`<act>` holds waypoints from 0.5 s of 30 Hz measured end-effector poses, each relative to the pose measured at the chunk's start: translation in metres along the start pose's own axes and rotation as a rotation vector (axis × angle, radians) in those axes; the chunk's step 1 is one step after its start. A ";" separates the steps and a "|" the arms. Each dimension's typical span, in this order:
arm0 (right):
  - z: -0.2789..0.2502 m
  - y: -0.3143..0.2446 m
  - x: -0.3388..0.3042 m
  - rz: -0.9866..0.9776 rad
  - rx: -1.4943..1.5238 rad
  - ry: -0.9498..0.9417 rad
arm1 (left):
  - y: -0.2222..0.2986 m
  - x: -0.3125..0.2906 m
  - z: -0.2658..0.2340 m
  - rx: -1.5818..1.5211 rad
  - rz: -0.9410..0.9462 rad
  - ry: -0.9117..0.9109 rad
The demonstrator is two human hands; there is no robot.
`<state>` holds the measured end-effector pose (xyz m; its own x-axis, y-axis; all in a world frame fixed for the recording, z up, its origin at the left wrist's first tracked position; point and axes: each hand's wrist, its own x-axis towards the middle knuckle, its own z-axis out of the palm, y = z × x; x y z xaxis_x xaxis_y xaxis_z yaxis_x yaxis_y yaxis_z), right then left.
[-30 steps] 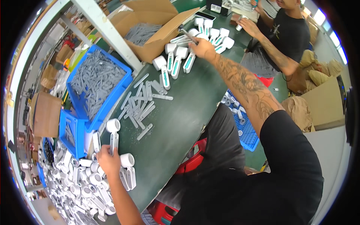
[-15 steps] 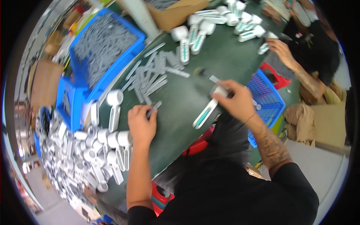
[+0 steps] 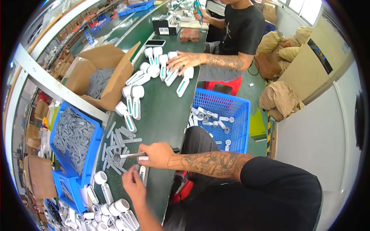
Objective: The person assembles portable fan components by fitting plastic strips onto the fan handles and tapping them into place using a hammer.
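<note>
In my right hand [image 3: 158,154] is a metal-shafted tool [image 3: 132,155] with a dark handle, the fingers closed round it. Its shaft points left over the loose strips, and a roundish grey end shows there; the exact kind is unclear. My left hand [image 3: 133,184] is just below, fingers apart, beside a white long-handled part [image 3: 143,175] with a dark teal slot, lying on the green table [image 3: 162,127]. Part of that piece is hidden under my right hand. Loose grey strips [image 3: 114,144] are scattered to the left of my hands.
White round-headed parts [image 3: 115,215] pile up at lower left. Blue bins [image 3: 101,133] and a cardboard box [image 3: 125,71] of grey strips line the left. A blue basket [image 3: 244,123] stands right of the table. Across it, a co-worker's hand [image 3: 185,61] touches finished-looking white parts.
The view has swung up and right. My right hand has let go of the white part and taken up the metal tool. My hands have come closer together, and the white part lies on the table.
</note>
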<state>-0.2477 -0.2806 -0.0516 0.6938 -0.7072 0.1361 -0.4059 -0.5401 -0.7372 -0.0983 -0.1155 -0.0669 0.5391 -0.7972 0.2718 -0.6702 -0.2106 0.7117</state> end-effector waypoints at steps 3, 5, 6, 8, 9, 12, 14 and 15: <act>0.006 0.000 0.004 0.009 0.000 -0.028 | 0.010 -0.017 0.013 -0.011 -0.084 0.095; 0.018 -0.004 0.000 0.001 0.049 -0.038 | 0.005 -0.018 0.013 0.014 0.025 0.130; 0.019 0.001 0.004 0.002 0.026 -0.050 | 0.002 -0.020 0.011 0.036 0.136 0.153; 0.008 -0.001 0.009 -0.003 0.005 0.003 | 0.026 -0.010 0.012 -0.032 0.114 0.136; 0.005 0.005 0.011 0.018 -0.021 0.026 | 0.042 -0.004 0.012 -0.011 0.045 0.099; -0.005 0.004 0.015 0.014 0.006 0.057 | 0.044 -0.004 0.013 -0.083 -0.067 0.138; 0.003 0.000 0.013 -0.026 0.002 0.086 | 0.030 -0.009 0.009 -0.091 0.015 0.166; 0.005 -0.004 0.014 -0.014 -0.010 0.066 | 0.025 -0.015 0.005 -0.072 -0.005 0.179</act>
<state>-0.2334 -0.2865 -0.0501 0.6585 -0.7282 0.1899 -0.4029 -0.5543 -0.7283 -0.1251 -0.1117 -0.0562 0.6290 -0.6816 0.3739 -0.6320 -0.1682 0.7565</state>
